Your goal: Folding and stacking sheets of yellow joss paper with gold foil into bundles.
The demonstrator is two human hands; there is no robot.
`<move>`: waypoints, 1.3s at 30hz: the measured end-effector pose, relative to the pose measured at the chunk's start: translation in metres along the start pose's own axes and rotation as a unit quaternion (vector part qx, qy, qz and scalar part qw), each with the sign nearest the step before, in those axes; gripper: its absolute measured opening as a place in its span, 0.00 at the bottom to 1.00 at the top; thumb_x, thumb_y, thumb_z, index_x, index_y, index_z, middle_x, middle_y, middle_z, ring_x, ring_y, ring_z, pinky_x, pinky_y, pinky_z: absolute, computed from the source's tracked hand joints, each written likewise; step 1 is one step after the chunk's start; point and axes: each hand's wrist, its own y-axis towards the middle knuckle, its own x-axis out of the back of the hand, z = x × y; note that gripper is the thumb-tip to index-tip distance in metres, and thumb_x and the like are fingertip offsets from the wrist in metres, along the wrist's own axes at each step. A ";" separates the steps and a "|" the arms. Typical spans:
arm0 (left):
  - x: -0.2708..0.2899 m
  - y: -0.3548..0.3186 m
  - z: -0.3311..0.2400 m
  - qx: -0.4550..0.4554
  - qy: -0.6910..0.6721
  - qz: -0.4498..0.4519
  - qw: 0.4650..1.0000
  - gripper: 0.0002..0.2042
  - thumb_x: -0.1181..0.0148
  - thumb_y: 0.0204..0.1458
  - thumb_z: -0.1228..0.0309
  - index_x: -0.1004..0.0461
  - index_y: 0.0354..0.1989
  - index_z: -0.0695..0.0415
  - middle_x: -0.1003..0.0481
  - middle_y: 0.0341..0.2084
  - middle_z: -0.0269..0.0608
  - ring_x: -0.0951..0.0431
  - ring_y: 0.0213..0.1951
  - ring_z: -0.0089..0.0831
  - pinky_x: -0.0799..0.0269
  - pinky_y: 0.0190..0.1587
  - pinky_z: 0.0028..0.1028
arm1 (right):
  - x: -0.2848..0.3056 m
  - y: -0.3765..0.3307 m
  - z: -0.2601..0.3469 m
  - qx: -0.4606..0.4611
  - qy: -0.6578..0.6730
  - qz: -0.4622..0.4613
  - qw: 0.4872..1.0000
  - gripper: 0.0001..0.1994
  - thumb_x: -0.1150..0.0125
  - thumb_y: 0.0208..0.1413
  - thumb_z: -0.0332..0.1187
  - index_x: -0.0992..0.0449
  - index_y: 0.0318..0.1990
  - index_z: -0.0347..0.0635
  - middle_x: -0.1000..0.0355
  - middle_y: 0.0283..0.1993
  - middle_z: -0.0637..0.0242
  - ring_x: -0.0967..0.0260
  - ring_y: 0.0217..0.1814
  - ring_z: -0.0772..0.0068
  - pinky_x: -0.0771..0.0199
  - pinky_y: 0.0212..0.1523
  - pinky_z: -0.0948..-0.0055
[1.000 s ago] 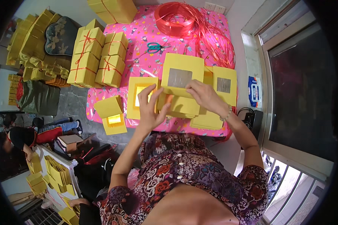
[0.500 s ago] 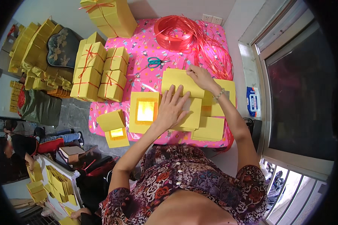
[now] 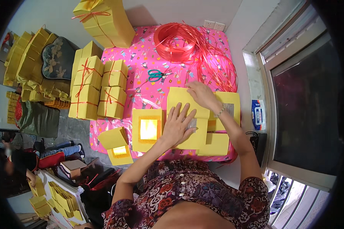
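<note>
Stack of yellow paper [image 3: 200,114] lies under the spread left hand [image 3: 178,126]; the right hand [image 3: 203,94] curls at its far edge, grip unclear.

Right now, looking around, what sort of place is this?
Probably a small paper-goods workroom, perhaps in a home: there are ribbon-tied rectangular yellow bundles, a glossy red ribbon coil, and a flat yellow paper-like stack on a pink patterned tablecloth.

Panel [image 3: 193,123] partly under left hand [image 3: 178,126], co-worker's head [image 3: 8,165] blurred
</note>
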 end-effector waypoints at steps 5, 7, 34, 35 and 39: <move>0.004 -0.001 0.001 0.006 -0.022 0.012 1.000 0.34 0.43 0.58 0.50 0.42 0.71 0.50 0.45 0.70 0.53 0.49 0.70 0.60 0.54 0.71 0.54 | -0.002 0.001 0.008 -0.039 -0.013 0.048 0.998 0.11 0.42 0.59 0.31 0.23 0.45 0.36 0.26 0.42 0.52 0.28 0.49 0.47 0.27 0.50 0.55; 0.003 -0.001 0.001 0.012 -0.037 0.016 0.999 0.34 0.44 0.58 0.50 0.43 0.72 0.50 0.46 0.71 0.53 0.49 0.70 0.60 0.54 0.71 0.55 | -0.001 0.002 0.011 -0.041 -0.018 0.055 0.997 0.11 0.41 0.59 0.31 0.23 0.45 0.37 0.26 0.43 0.52 0.28 0.48 0.47 0.27 0.49 0.55; -0.001 -0.005 0.004 0.012 -0.013 0.044 0.999 0.37 0.44 0.58 0.47 0.45 0.73 0.50 0.49 0.72 0.53 0.54 0.72 0.62 0.53 0.71 0.54 | 0.000 0.004 0.010 -0.062 0.005 0.066 0.996 0.10 0.36 0.55 0.32 0.21 0.43 0.40 0.26 0.40 0.58 0.27 0.45 0.51 0.27 0.45 0.57; -0.003 -0.005 0.004 0.014 -0.022 0.038 0.999 0.37 0.44 0.58 0.47 0.44 0.73 0.49 0.49 0.72 0.53 0.54 0.72 0.62 0.54 0.70 0.56 | -0.001 0.002 0.010 -0.059 0.003 0.058 0.997 0.10 0.36 0.55 0.32 0.21 0.43 0.40 0.26 0.40 0.58 0.27 0.45 0.51 0.27 0.45 0.57; -0.007 -0.003 0.007 0.012 -0.022 0.035 0.999 0.38 0.44 0.57 0.44 0.42 0.72 0.49 0.49 0.72 0.53 0.55 0.72 0.64 0.54 0.70 0.58 | -0.008 -0.006 0.006 0.003 -0.012 -0.027 1.000 0.11 0.36 0.55 0.32 0.22 0.44 0.40 0.27 0.39 0.58 0.27 0.43 0.52 0.27 0.44 0.57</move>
